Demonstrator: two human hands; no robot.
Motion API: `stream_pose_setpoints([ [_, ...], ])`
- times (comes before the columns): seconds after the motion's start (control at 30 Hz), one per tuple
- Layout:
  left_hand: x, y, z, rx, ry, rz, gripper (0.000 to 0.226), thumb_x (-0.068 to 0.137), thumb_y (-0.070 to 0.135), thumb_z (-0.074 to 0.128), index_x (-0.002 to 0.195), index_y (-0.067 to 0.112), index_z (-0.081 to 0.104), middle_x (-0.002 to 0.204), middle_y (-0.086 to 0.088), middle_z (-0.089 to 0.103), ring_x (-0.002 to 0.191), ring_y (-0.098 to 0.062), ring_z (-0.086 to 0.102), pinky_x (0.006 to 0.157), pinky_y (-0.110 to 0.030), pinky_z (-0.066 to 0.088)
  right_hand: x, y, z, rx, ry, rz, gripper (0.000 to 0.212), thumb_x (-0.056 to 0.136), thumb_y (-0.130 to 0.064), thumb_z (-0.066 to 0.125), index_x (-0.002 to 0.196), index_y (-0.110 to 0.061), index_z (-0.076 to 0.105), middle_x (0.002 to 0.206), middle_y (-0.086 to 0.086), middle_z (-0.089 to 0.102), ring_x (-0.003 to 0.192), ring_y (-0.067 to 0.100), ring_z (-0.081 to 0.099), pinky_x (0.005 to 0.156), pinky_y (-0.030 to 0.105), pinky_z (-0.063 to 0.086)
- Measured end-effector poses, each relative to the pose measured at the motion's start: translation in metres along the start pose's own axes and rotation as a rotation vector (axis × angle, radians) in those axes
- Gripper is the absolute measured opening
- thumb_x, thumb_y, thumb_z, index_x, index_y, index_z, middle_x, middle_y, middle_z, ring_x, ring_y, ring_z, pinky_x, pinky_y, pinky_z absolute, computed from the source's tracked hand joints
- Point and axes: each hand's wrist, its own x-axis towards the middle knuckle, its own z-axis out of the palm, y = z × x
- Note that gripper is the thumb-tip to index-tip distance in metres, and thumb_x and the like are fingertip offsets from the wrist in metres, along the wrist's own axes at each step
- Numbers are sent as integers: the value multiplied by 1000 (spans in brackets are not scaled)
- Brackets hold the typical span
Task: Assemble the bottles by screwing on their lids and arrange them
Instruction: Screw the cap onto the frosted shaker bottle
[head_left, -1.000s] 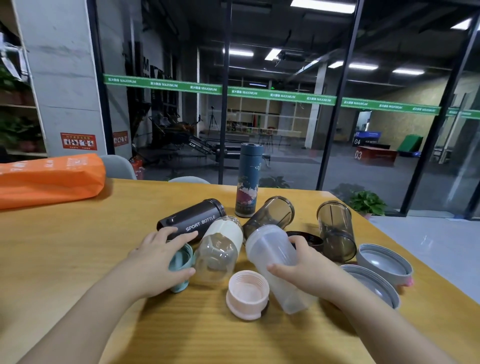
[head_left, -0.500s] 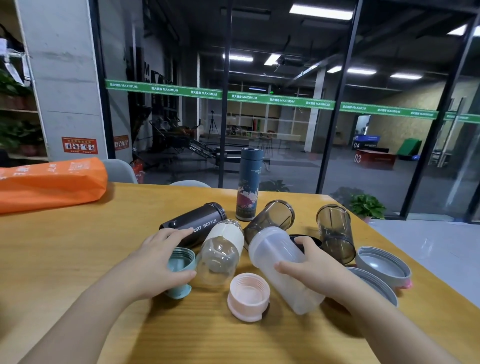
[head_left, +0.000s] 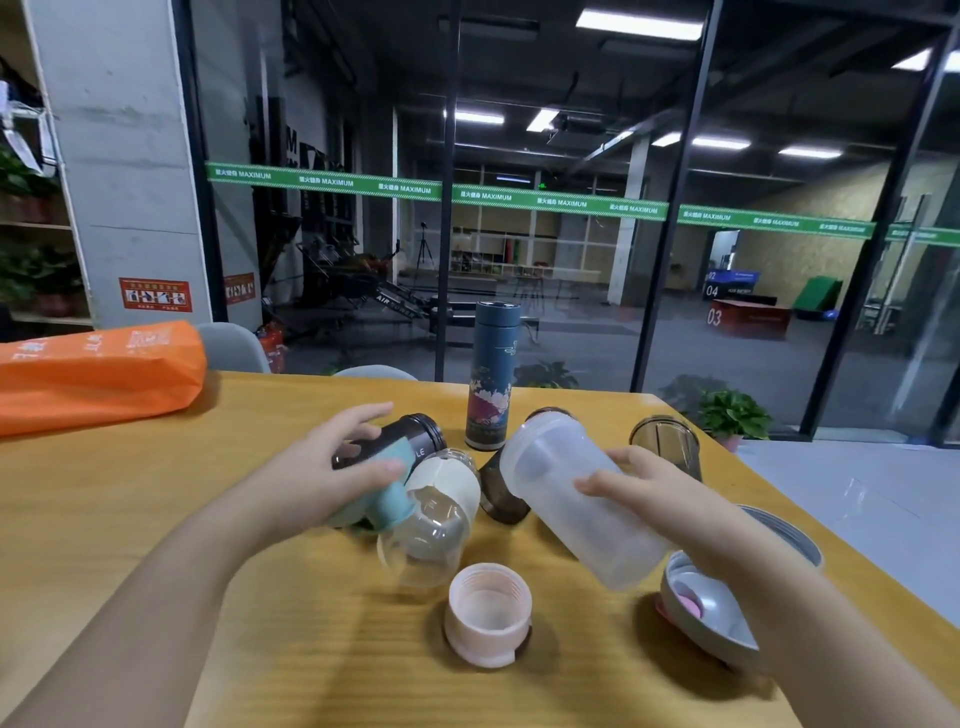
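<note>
My right hand (head_left: 660, 499) grips a frosted white bottle (head_left: 576, 499), lifted off the table and tilted, mouth pointing up-left. My left hand (head_left: 322, 478) holds a teal lid (head_left: 389, 488) just above the table, thumb across it. Below it lies a clear bottle with a cream band (head_left: 431, 519) on its side. A pink lid (head_left: 488, 613) sits open side up at the front. A black sport bottle (head_left: 415, 436) lies behind my left hand. A blue flowered flask (head_left: 491, 374) stands upright at the back.
Two smoky bottles, one lying at centre (head_left: 501, 488) and one (head_left: 665, 447) at the right. Two grey lids (head_left: 711, 613) (head_left: 784, 530) lie near the table's right edge (head_left: 779, 499). An orange bag (head_left: 93, 374) lies far left. Glass wall behind.
My right hand has raised the frosted bottle off the table and tipped it up. My left hand has picked the teal lid up from the table.
</note>
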Motion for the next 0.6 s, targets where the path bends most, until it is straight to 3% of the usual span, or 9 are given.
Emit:
stream_pose_setpoints([
  [0.1,16,12,7,-237,45,-24,61,57,69,55,117,61,48,129,14,50,116,-11,52,100,-35,42,15,-7,-8,139,-48,-6,89,45,-62,71,124,-25,51,111,5,66,94,23,68,76,37,56],
  [0.17,27,24,14,-429,68,-86,41,79,59,51,119,58,52,131,9,53,114,-17,56,98,-39,46,26,-14,-12,199,-61,-33,83,51,-59,72,123,-20,54,108,7,68,93,24,68,73,36,55],
  [0.27,43,39,25,-715,84,-204,30,96,43,39,113,40,64,107,-1,68,93,-22,64,83,-41,52,42,-26,-16,235,-35,-82,82,54,-59,71,123,-20,55,112,9,66,97,27,67,71,37,55],
  [0.37,65,46,30,-925,81,-305,42,95,47,37,98,19,69,85,-10,73,87,-29,63,91,-51,48,55,-35,-19,280,-5,-114,92,50,-63,74,128,-21,51,116,9,64,98,29,67,69,37,57],
  [0.5,86,48,33,-1290,82,-358,40,91,46,48,111,13,60,110,-21,61,100,-36,59,89,-59,47,60,-45,-14,261,55,-165,92,50,-64,71,130,-25,47,113,3,65,95,23,68,76,41,58],
  [0.6,98,43,39,-1488,136,-369,44,86,41,60,121,16,54,121,-28,54,108,-46,56,78,-65,51,61,-53,-9,172,114,-192,76,69,-56,71,132,-26,41,113,-3,60,96,18,64,72,32,56],
])
